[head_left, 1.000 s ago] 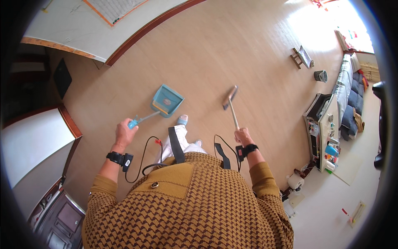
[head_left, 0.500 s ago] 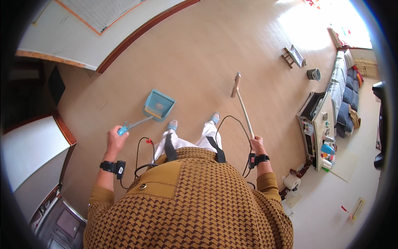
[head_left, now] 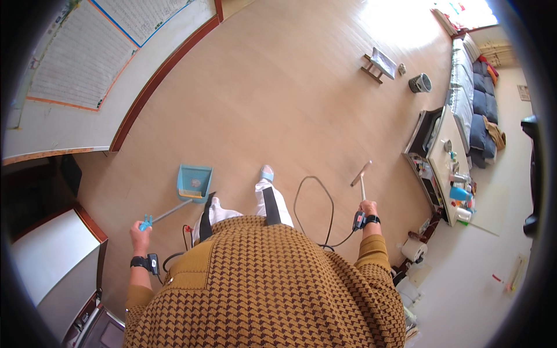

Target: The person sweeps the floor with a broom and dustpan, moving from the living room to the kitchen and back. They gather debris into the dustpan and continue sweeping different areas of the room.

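The blue dustpan (head_left: 195, 181) is ahead and to the right of the left hand (head_left: 140, 238), which is closed around the end of its handle; whether the pan touches the floor (head_left: 261, 98) is hard to tell. The right hand (head_left: 368, 207) grips the pale handle of the broom (head_left: 361, 174), whose head is just ahead of it. Between the hands and a little forward is a slipper (head_left: 267, 175). To the right of the right hand runs a cluttered tabletop (head_left: 448, 129). Well ahead of that hand are a stool (head_left: 382, 62), a bin (head_left: 420, 83) and, farther right, a sofa (head_left: 485, 104).
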{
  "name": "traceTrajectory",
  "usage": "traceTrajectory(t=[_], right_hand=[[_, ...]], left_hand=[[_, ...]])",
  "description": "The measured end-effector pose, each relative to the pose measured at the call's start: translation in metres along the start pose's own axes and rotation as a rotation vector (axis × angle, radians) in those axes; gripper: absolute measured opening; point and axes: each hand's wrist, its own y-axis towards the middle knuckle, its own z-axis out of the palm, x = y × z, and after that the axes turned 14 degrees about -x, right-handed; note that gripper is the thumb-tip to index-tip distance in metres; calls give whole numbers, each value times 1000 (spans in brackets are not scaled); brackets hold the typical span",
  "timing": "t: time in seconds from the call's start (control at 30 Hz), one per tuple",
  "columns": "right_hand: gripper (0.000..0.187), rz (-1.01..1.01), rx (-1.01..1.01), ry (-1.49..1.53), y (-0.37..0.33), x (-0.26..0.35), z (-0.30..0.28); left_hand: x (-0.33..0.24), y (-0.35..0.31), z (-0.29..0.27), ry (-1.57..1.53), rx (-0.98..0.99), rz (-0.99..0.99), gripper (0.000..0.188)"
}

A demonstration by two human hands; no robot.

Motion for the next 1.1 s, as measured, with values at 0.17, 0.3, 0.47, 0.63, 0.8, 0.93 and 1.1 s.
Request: traceTrajectory(t=[0.17, 0.3, 0.47, 0.63, 0.8, 0.93, 1.1], right_hand=[[11, 52, 44, -25, 52, 50, 20], [5, -93, 163, -101, 32, 116, 57], [13, -295, 195, -199, -31, 175, 117], [18, -479, 305, -427, -110, 228, 173], [21, -685, 472, -491, -190, 251, 213], [13, -765, 637, -542, -242, 272, 215], [8, -772, 664, -495, -264, 308, 195]], left_hand=[[-62, 23, 10, 53, 6, -7, 22], [-90, 24, 16, 66, 5, -9, 24], [-85, 26, 11, 143, -14, 1, 25], [-56, 35, -1, 112, -17, -53, 25], [-33, 22, -10, 98, -25, -112, 22], [-16, 7, -12, 91, -44, -119, 19], [6, -8, -15, 98, -41, -153, 18]])
